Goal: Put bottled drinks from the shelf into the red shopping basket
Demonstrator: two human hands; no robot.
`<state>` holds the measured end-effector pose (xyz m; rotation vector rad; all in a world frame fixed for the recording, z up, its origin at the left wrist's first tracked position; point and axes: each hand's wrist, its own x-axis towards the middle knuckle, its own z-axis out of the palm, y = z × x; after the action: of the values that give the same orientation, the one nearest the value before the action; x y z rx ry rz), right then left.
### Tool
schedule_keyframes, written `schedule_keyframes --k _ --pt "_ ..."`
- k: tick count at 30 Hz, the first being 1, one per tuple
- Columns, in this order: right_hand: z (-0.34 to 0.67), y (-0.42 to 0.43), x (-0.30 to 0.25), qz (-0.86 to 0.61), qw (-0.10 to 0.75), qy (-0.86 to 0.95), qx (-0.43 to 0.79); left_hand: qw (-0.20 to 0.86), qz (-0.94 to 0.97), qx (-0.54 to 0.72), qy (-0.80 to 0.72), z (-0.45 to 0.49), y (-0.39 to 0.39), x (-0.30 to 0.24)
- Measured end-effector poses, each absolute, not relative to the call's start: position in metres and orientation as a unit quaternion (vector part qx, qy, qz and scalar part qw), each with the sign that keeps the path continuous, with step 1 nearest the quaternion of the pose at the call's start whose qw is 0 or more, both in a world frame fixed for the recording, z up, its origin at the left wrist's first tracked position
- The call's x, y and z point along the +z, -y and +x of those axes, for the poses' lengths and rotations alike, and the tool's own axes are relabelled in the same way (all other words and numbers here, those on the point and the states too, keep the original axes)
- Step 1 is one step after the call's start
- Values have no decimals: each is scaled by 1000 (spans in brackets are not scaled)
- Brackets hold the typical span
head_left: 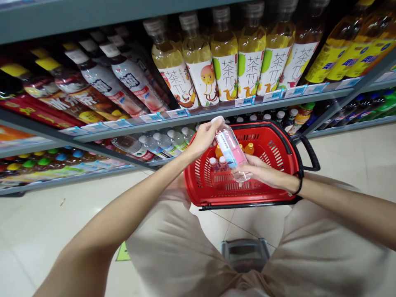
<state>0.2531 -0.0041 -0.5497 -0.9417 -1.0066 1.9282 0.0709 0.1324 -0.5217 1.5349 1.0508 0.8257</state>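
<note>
Over a red shopping basket [198,200], a clear drink bottle [231,148] with a pink and blue label and a white cap is held tilted. My left hand [204,138] is closed around its cap end. Its lower end rests in my right hand [260,169], fingers wrapped about the base. Inside the basket, partly behind the held bottle, are small orange bottles [249,148] and bottles with pale pink caps [214,163].
A shelf [207,108] of tea bottles [225,62] with price tags runs across in front. More bottles [154,144] stand on the lower shelf. The basket's black handle [309,154] sticks out to the right. A grey object [246,252] lies on the tiled floor between the legs.
</note>
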Motion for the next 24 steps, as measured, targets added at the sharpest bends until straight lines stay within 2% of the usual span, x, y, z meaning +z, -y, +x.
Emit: schedule_keyframes --k 5,9,11,15,20,24 --pt "260 0 -559 -478 356 517 614 498 692 327 -407 69 -138 -524" --pt "276 -3 -561 -546 289 642 454 441 775 285 -352 64 -141 -525" --pt "285 -5 -563 -570 252 657 425 388 822 239 -341 61 -141 -524" --pt "294 -10 -572 -591 240 594 490 318 856 193 -358 61 -141 -524" --pt "291 -9 -576 -562 247 521 593 368 831 233 -348 67 -144 -529" --pt "289 -7 -573 -501 244 540 630 415 811 239 -336 69 -151 -537"
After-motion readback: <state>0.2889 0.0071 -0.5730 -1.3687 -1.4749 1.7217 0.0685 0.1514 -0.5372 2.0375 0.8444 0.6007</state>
